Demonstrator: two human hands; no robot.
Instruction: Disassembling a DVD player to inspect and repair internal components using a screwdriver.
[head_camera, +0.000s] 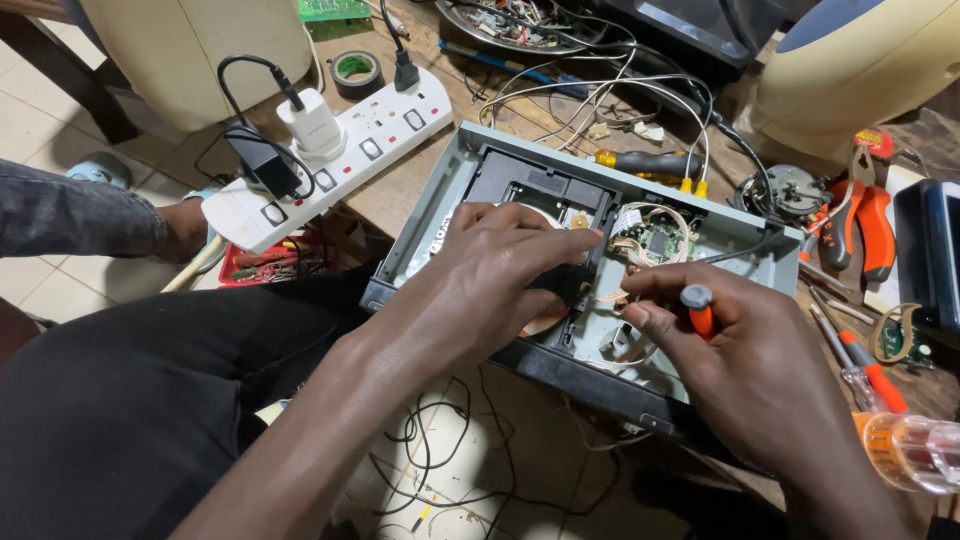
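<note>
An opened grey disc player chassis (455, 170) lies on the wooden bench, its black disc tray and a small circuit board with wires exposed. My left hand (500, 275) rests flat on the black tray mechanism, fingers pressing down over a disc. My right hand (745, 350) is closed around a small screwdriver with an orange handle and grey cap (699, 308), held upright over the inside of the chassis, just right of the tray. The tip is hidden behind my fingers.
A white power strip (330, 150) with plugged adapters lies left of the chassis. Orange-handled pliers (862, 222), several screwdrivers (870, 375) and a clear-handled one (915, 450) lie at right. Tangled wires, a tape roll (355, 70) and another person's arm (85, 215) at left.
</note>
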